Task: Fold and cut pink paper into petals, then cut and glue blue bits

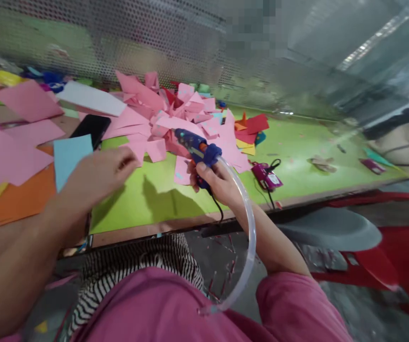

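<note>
My right hand (216, 180) is wrapped round the handle of a dark blue glue gun (193, 145), whose nozzle points up and left over pink paper pieces. A long clear glue stick (250, 223) curves out of its back end and bends down toward my lap. From its handle a black cord hangs over the table edge. My left hand (100, 168) hovers beside a light blue paper (71, 154) and close to small pink pieces (156, 149). Its fingers are bent and blurred, so whether they hold anything does not show.
A heap of folded pink paper (186, 107) lies at the back. Left are a black phone (93, 126), a white sheet (90, 97) and orange paper (29, 194). Red paper (254, 128) and a purple box with a cord (266, 175) lie right. A grey-topped red stool (336, 228) stands beyond the edge.
</note>
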`<state>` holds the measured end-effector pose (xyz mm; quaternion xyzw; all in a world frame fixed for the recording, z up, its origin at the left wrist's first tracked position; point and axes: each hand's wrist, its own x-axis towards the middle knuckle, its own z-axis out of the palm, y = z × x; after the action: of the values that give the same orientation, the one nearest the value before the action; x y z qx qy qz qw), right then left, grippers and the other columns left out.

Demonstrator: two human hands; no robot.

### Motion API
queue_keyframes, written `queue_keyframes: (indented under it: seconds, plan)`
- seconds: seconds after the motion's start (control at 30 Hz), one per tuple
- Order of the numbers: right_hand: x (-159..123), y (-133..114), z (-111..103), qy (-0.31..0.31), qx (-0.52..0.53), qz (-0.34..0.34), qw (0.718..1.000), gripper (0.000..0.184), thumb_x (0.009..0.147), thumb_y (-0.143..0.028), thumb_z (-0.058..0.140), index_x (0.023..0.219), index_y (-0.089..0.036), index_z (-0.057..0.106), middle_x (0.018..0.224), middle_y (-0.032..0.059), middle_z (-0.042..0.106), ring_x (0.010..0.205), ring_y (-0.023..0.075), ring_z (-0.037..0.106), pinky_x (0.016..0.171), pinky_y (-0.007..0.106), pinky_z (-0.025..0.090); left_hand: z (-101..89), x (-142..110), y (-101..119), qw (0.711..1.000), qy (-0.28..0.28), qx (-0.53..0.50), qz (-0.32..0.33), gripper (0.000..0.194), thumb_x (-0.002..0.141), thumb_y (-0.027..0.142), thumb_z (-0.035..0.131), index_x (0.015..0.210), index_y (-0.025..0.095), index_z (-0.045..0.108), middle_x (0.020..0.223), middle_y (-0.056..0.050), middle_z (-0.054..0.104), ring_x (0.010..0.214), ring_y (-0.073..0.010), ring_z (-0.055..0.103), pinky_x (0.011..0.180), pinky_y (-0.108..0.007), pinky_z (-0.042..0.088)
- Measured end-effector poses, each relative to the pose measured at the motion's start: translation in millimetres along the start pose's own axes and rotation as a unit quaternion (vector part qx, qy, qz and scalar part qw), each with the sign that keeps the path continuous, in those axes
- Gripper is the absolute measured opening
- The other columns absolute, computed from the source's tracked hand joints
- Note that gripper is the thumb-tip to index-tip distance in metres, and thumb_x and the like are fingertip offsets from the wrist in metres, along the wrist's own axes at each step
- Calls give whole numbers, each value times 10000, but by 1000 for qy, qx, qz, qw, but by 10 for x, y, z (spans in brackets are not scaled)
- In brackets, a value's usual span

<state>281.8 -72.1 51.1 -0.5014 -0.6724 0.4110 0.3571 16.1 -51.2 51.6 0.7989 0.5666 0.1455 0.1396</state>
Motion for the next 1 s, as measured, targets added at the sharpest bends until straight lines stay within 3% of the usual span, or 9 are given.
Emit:
queue_keyframes:
  seconds: [0.07, 0.17, 0.27, 0.37, 0.57, 0.8, 1.0]
  plan:
    - [122, -42, 196, -61, 75, -3, 995, 506, 895, -708, 539, 1085, -247, 626, 894, 47, 659, 771, 180, 639, 580, 311, 569, -55, 11, -243, 989, 66, -44, -128, 368, 955, 487, 461, 1089, 189, 631, 1057, -119, 726, 918, -287, 654, 729, -390, 421]
    - [324, -22, 396, -115, 125, -17, 985, 565, 871, -723, 579, 1154, -235, 609, 1067, 80, 664, 856, 168, 642, 553, 254, 560, 103, 110, -422, 957, 53, -196, -208, 544, 867, 454, 604, 1307, 144, 531, 1236, -158, 690, 980, -284, 672, 800, -397, 484]
    - [481, 58, 518, -141, 104, -15, 984, 618, 869, -760, 550, 1135, -206, 605, 1101, 93, 656, 811, 147, 634, 525, 235, 541, 314, 222, -445, 949, 54, -232, -208, 620, 842, 424, 638, 1387, 165, 496, 1194, -126, 719, 976, -268, 691, 844, -388, 513]
    - [550, 133, 580, -149, 60, -8, 987, 632, 858, -778, 547, 1098, -200, 631, 1051, 87, 673, 770, 152, 631, 565, 273, 558, 403, 269, -401, 947, 73, -237, -206, 504, 841, 321, 638, 1315, 162, 571, 1150, -113, 742, 946, -261, 698, 862, -384, 516]
    - [542, 243, 608, -137, -57, 5, 989, 619, 883, -770, 502, 1053, -199, 671, 873, 69, 660, 738, 192, 629, 655, 349, 540, 408, 268, -372, 938, 94, -261, -206, 254, 834, 264, 647, 1071, 175, 664, 1043, -85, 770, 952, -243, 702, 834, -336, 512]
    - [543, 278, 641, -116, -75, 9, 990, 624, 882, -756, 505, 1072, -188, 680, 879, 69, 664, 756, 190, 627, 660, 341, 534, 441, 273, -375, 938, 110, -264, -196, 211, 826, 250, 657, 1024, 179, 672, 963, -70, 761, 878, -229, 687, 763, -322, 491]
    - [538, 241, 649, -112, -119, 2, 987, 596, 891, -764, 463, 984, -199, 632, 753, 40, 628, 694, 193, 615, 630, 345, 512, 452, 265, -378, 938, 125, -266, -185, 175, 817, 242, 662, 981, 182, 667, 907, -43, 746, 827, -204, 665, 744, -310, 461]
